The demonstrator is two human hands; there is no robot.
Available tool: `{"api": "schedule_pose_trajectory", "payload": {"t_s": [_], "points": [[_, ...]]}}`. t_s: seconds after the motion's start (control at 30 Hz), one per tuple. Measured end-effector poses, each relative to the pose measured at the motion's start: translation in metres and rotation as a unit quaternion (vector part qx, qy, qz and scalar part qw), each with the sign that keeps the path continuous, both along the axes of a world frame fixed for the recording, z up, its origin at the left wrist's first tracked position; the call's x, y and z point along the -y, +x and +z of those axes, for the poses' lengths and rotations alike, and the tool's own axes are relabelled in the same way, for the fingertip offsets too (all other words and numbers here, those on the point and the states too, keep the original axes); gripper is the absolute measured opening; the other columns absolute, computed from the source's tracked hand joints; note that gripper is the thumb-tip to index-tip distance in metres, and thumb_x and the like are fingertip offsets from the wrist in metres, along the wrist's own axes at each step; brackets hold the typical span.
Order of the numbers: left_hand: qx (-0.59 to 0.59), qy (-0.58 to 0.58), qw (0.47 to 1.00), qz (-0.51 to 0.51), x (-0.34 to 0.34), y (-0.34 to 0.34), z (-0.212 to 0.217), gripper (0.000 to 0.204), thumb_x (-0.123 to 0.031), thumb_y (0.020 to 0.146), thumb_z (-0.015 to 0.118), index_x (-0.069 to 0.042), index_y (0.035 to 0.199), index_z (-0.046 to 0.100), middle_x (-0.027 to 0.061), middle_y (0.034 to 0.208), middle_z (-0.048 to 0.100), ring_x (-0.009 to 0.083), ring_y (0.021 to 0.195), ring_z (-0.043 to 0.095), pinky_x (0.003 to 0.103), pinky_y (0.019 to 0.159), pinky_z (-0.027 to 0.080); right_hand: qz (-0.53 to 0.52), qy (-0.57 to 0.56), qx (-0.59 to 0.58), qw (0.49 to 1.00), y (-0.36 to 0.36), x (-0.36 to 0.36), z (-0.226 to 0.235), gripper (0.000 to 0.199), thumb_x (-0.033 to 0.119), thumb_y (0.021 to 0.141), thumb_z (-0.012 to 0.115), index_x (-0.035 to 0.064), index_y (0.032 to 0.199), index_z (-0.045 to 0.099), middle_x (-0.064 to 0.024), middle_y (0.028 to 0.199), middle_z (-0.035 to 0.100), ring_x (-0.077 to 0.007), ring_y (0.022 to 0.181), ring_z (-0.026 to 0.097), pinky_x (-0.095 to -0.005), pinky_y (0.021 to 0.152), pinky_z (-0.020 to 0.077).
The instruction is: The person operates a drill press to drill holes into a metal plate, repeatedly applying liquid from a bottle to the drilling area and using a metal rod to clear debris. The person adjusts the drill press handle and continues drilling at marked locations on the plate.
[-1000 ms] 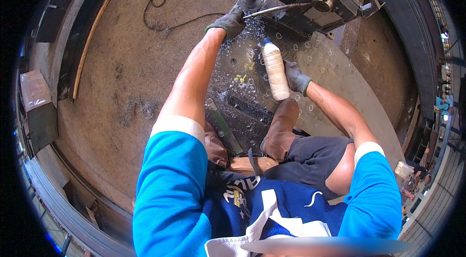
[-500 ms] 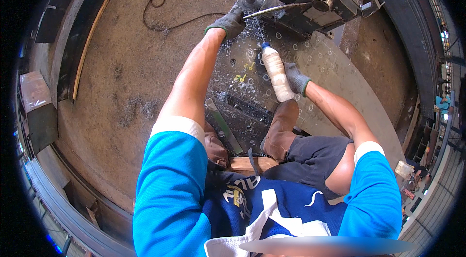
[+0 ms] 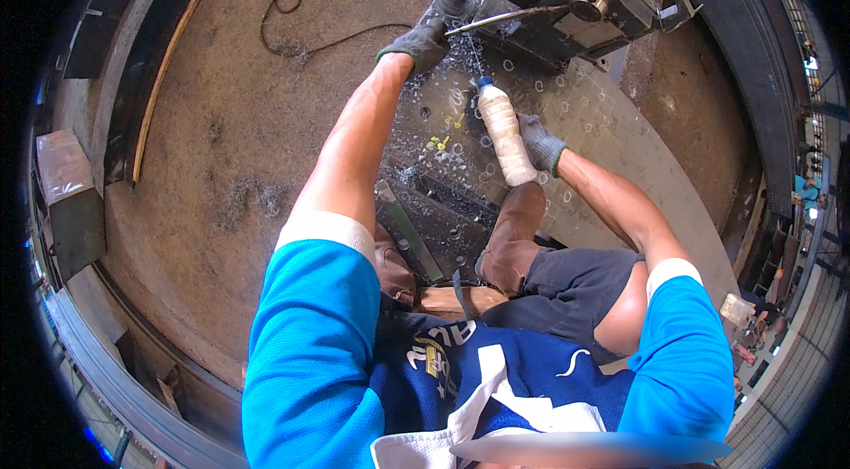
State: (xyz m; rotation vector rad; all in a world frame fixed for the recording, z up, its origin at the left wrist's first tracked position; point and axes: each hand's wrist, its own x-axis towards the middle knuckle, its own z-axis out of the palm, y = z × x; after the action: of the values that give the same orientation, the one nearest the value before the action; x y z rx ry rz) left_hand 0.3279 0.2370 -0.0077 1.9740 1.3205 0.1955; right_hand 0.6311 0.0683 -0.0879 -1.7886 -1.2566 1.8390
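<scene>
My left hand (image 3: 426, 45), in a grey work glove, is closed round the near end of a thin metal lever (image 3: 505, 19). That lever runs right to the hub of a dark drilling machine (image 3: 553, 26). Gripped in my gloved right hand (image 3: 538, 143) is a whitish plastic squeeze bottle (image 3: 502, 128) with a blue cap (image 3: 484, 81). It is tilted with the cap toward the machine, and a thin stream of liquid runs from the cap up to the drill head (image 3: 454, 2). Right-hand fingers are partly hidden behind the bottle. Below lies a large metal plate (image 3: 575, 124) with chalk circles.
Metal shavings (image 3: 416, 97) and yellow bits (image 3: 438, 142) lie scattered on the plate. My boots (image 3: 518, 226) flank a dark steel piece with a green strip (image 3: 409, 230). A black cable (image 3: 266, 18) curls across the brown floor. Steel beams line both sides.
My left hand has shifted very slightly right and toward me with the lever end. The liquid stream looks thinner. My right hand and the bottle stay in place.
</scene>
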Motion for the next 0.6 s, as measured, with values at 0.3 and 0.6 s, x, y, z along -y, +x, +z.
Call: {"api": "schedule_pose_trajectory", "payload": {"t_s": [0.3,0.6], "points": [[0.002,0.0,1.0,-0.006,-0.003,0.003,-0.008,0.048,-0.034,0.095,0.063,-0.011,0.137,0.054,0.0263,0.13,0.067,0.0435,0.125,0.063,0.05,0.101,0.049,-0.081,-0.001,-0.103,0.991,-0.011,0.0,0.013,0.029,0.028,0.11,0.049,0.009,0.126,0.065,-0.0028,0.112,0.068,-0.0116,0.091,0.059,-0.0353,0.084,0.0559],[0.025,0.044,0.999,-0.016,-0.014,0.016,-0.032,0.047,-0.029,0.095,0.061,-0.009,0.137,0.056,0.0264,0.13,0.067,0.0424,0.125,0.063,0.049,0.101,0.049,-0.016,0.015,-0.01,1.0,-0.012,-0.004,0.042,0.037,0.033,0.113,0.04,0.0093,0.128,0.064,-0.0027,0.108,0.068,-0.0132,0.088,0.064,-0.0357,0.078,0.0573]]}}
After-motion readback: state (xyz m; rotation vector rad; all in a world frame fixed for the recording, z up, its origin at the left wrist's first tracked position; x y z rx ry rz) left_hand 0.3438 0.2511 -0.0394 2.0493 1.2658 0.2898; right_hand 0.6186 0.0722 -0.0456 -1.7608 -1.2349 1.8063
